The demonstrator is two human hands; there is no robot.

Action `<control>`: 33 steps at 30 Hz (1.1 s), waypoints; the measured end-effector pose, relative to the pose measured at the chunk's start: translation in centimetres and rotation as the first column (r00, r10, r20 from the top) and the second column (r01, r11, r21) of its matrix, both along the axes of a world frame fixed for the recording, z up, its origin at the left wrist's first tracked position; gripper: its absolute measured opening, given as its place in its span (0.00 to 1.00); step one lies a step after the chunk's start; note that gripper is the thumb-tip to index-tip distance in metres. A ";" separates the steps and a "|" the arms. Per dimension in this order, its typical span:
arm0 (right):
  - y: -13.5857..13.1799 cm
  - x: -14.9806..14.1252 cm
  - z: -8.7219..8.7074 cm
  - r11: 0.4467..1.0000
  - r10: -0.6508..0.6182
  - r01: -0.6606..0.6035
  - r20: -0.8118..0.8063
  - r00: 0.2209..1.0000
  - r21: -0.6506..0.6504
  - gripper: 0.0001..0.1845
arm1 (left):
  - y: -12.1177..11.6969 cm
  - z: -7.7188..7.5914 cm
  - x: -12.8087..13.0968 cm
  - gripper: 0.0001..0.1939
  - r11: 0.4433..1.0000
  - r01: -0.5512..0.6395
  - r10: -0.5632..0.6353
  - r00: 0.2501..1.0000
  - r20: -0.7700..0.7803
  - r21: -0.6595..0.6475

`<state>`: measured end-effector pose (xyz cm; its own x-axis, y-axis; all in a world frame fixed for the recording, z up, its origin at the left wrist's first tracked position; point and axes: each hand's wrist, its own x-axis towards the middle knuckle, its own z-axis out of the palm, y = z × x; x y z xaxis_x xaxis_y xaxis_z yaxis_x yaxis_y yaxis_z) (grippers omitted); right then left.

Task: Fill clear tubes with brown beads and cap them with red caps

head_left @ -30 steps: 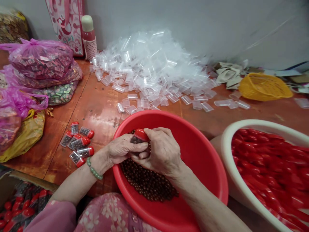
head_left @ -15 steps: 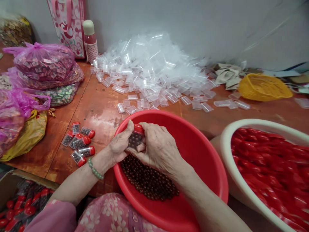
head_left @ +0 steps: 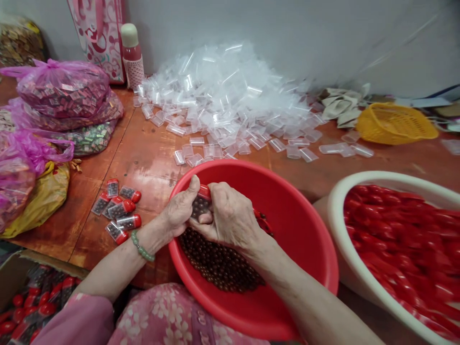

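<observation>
Both my hands grip a small clear container of dark balls with a red cap [head_left: 201, 206], held over the left part of a red basin [head_left: 302, 230]. My left hand [head_left: 181, 208] wraps its left side, thumb up near the cap. My right hand [head_left: 232, 215] closes round its right side and top, hiding part of it. Below lie many dark brown balls [head_left: 223, 268] in the basin. Behind my right hand, a red-and-dark item [head_left: 264, 223] shows in part; its kind I cannot make out. Several filled red-capped containers [head_left: 121, 209] lie on the table to the left.
Clear plastic tubes [head_left: 230, 105] are heaped against the wall. A white tub [head_left: 336, 215] of red caps stands at right, a yellow basket [head_left: 395, 124] behind it. Plastic bags [head_left: 63, 96] and a bottle [head_left: 132, 57] are at left. A box of filled containers [head_left: 36, 302] sits lower left.
My right hand has curled further over the capped container, covering more of its cap. The red-and-dark item in the basin has come into view behind that hand. The camera view has shifted slightly.
</observation>
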<state>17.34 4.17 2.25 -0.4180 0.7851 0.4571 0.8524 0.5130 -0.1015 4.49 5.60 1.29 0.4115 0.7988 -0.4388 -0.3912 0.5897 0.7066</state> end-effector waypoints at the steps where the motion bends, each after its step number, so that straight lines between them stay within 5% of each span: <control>1: -0.1 0.0 0.1 0.999 -0.006 0.006 -0.007 1.000 -0.033 0.17 | 0.0 0.1 0.1 0.31 1.000 0.027 -0.027 1.000 0.000 0.012; 4: -0.4 0.3 0.8 0.982 0.017 -0.029 -0.069 0.997 -0.188 0.22 | -0.2 0.6 0.1 0.32 0.992 0.094 -0.095 0.995 0.008 0.085; 9: -1.4 3.6 2.3 0.870 0.107 -0.184 -0.190 0.976 -0.457 0.40 | -1.6 2.2 -2.4 0.26 0.961 0.083 -0.077 0.996 -0.033 0.263; 13: -1.9 7.2 1.2 0.838 0.003 -0.120 -0.216 0.976 -0.532 0.28 | -3.7 3.0 -7.2 0.22 0.942 -0.046 0.089 0.989 -0.115 0.333; 16: -2.2 8.6 -0.2 0.819 -0.026 -0.074 -0.166 0.986 -0.570 0.22 | -5.0 2.0 -11.1 0.17 0.907 -0.107 0.271 0.888 -0.372 0.407; 17: -2.2 8.8 -0.5 0.809 -0.026 -0.059 -0.135 0.991 -0.585 0.21 | -5.3 1.5 -12.3 0.16 0.886 -0.089 0.348 0.776 -0.527 0.454; 19: -2.2 9.0 -1.1 0.792 -0.015 -0.023 -0.058 0.998 -0.610 0.17 | -5.7 0.4 -14.2 0.16 0.857 0.068 0.454 0.370 -0.811 0.510; 22: -1.7 9.6 -1.6 0.767 -0.004 0.063 0.094 0.996 -0.638 0.13 | -6.0 -1.0 -16.1 0.17 0.871 0.296 0.447 -0.151 -0.882 0.392; 25: -1.3 10.5 -1.7 0.730 -0.025 0.236 0.320 0.947 -0.642 0.11 | -6.0 -1.9 -17.2 0.19 0.854 0.455 0.440 -0.371 -0.818 0.253; 29: -1.3 10.9 -1.9 0.683 -0.084 0.411 0.493 0.866 -0.604 0.12 | -5.1 -2.1 -17.2 0.24 0.767 0.582 0.561 -0.406 -0.721 0.269; 33: -1.3 10.4 -2.6 0.660 -0.125 0.466 0.526 0.842 -0.589 0.11 | -1.3 -1.6 -13.5 0.20 0.621 0.669 0.655 -0.157 -0.739 0.409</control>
